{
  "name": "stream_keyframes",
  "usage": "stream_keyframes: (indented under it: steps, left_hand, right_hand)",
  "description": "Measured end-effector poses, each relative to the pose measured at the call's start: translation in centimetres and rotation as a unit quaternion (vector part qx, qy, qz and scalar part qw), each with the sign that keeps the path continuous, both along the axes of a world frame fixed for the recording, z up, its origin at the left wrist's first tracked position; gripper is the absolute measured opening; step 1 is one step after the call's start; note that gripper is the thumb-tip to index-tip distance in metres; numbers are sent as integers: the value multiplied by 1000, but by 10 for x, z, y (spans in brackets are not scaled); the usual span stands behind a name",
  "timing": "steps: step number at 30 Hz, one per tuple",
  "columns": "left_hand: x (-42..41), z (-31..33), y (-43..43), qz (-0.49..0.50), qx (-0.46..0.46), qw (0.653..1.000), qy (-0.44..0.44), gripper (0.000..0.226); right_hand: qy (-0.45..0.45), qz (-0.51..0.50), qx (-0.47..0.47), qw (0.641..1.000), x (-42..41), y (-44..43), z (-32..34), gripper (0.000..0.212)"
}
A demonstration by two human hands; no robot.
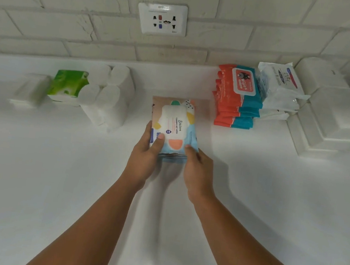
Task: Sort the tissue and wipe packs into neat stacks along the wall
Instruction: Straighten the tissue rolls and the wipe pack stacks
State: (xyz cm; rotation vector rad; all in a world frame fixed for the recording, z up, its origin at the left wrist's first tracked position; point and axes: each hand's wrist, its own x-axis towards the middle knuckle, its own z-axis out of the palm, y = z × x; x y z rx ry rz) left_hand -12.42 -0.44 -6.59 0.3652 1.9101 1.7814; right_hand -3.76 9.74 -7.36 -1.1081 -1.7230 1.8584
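Right now the pastel wipe pack is between my two hands, out in the middle of the white counter, short of the wall and not yet in line with the other stacks. More packs of the same print seem to sit under it, since I can see edges below my fingers, though how many I cannot tell. My left hand clasps the near left corner, thumb pressed on top beside the white lid and fingers curled along the side. My right hand closes on the near right corner the same way, fingers bent around the edge.

To the right, close to the wall, stands the tidy stack of red and teal wipes, and touching it on its far side is the looser pile of white wipe packs. Beyond those are white tissue boxes in the corner. To the left are the wrapped white rolls, the green tissue pack just beside them, and a blurred white pack further left. The socket plate is on the brick wall above the open gap.

I judge this to be the placing step for the pastel packs. The next move calls for sliding them forward into that gap, squaring their edges, and keeping them clear of the red and teal stack.
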Motion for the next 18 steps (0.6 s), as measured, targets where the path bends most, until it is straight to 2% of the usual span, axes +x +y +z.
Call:
stream_keyframes:
  steps: [5,8,11,15,18]
  left_hand:
    - [0,0,-41,8,3,1000,-3,41]
    - [-5,4,-62,-13,-9,1000,2,39]
    - [-12,7,-73,-5,1,1000,-13,46]
    - [-16,4,-73,-22,12,999,-26,42]
    - [-15,-3,-68,-7,10,999,-43,45]
  right_hand:
    - [23,39,-13,999,3,-35,1,33]
    - [27,56,12,998,0,-44,4,30]
    - [34,59,-22,997,-8,-40,19,48]
    - [28,100,-16,994,-20,-39,27,28]
    - [25,99,-11,995,-24,-48,22,41]
